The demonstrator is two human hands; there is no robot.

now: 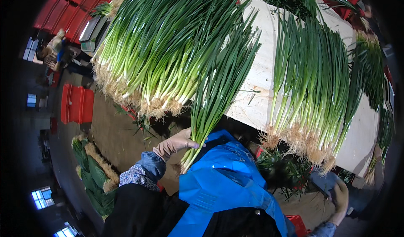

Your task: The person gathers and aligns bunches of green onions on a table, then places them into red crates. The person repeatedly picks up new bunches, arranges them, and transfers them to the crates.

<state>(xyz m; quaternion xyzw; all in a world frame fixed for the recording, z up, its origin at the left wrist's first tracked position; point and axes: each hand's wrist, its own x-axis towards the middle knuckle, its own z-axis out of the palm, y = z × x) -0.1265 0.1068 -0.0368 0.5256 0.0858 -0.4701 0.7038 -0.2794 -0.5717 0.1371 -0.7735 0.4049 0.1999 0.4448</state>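
Note:
My left hand point(180, 143) grips a bunch of long green onions point(211, 104) near the root end. Their leaves lean up over the table edge and the roots hang beside my blue apron point(227, 173). A thick heap of green onions point(164, 53) lies ahead, its pale stems and tangled roots overhanging the near edge of the white tabletop point(252, 101). Another row of onions point(309, 88) rests to the right, roots also toward me. Low at the right, my right hand point(341, 196) is beside my body, away from the table; its fingers are partly hidden.
Red crates point(77, 104) stand on the left floor, with more stacked behind. Bundled onions point(94, 173) lie at lower left. A scale point(93, 31) sits by the heap. Cut leaves point(284, 170) gather below the table. One person point(60, 53) is at left; others work along the right.

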